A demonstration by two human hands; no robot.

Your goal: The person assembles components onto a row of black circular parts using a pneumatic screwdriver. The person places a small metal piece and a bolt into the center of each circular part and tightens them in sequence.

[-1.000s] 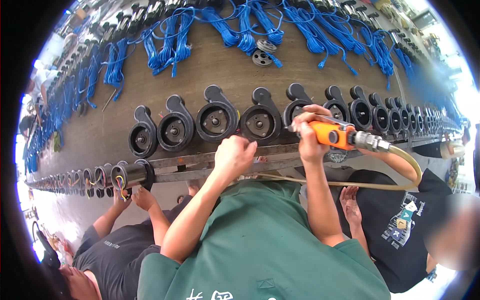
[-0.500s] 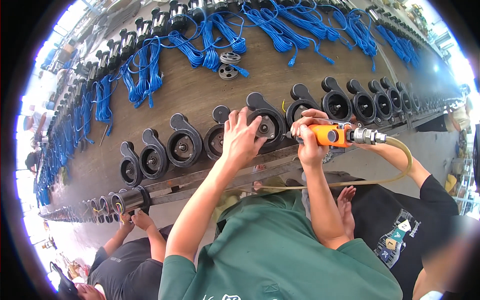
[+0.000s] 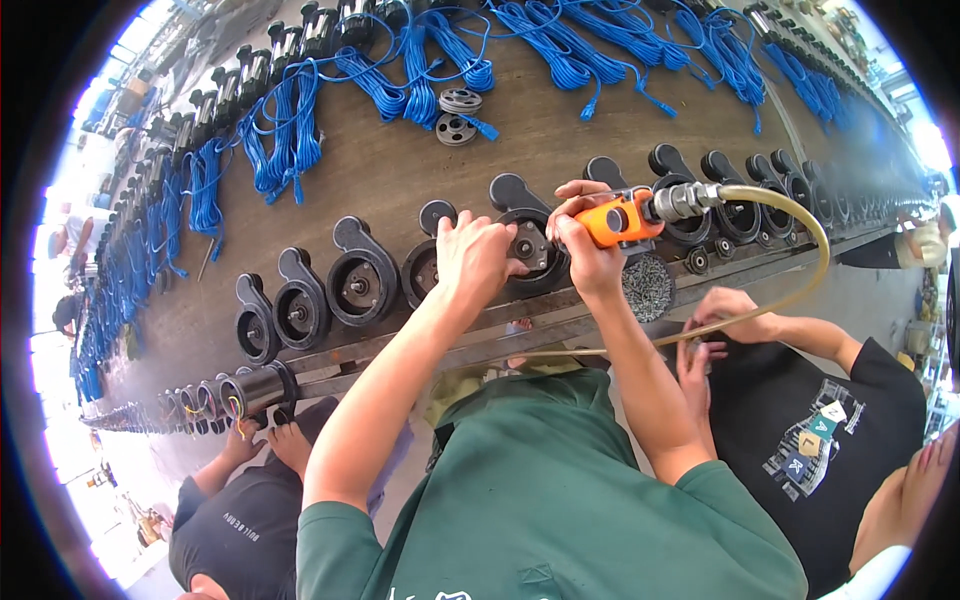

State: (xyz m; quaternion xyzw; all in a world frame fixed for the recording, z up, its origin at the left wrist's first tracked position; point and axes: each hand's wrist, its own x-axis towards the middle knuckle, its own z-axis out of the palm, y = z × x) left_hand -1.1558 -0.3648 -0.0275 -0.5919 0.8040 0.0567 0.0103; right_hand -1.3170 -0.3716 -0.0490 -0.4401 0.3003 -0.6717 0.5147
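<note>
My right hand (image 3: pixel 590 245) is wrapped round an orange air screwdriver (image 3: pixel 612 222) with a metal hose fitting. Its front end points left and down over a black round pump housing (image 3: pixel 545 235); fingers hide whether the bit touches it. The housing has a rounded arm rising at its upper left and a grey metal plate inside. My left hand (image 3: pixel 475 260) grips the housing's left edge, thumb low by the plate and fingers bent over the rim. Similar black housings (image 3: pixel 362 285) stand in a row to both sides.
A yellowish air hose (image 3: pixel 815 265) loops from the screwdriver under my right forearm. A round tray of small screws (image 3: pixel 648 287) lies beyond my right wrist. Blue cable bundles (image 3: pixel 570 60) and two grey discs (image 3: pixel 457 115) lie farther back. Co-workers (image 3: pixel 250 520) stand on both sides.
My right hand and the screwdriver have moved left and up, with the tool's rear raised. My left hand has stayed at the housing. The right co-worker's hand has drawn back, uncovering the screw tray.
</note>
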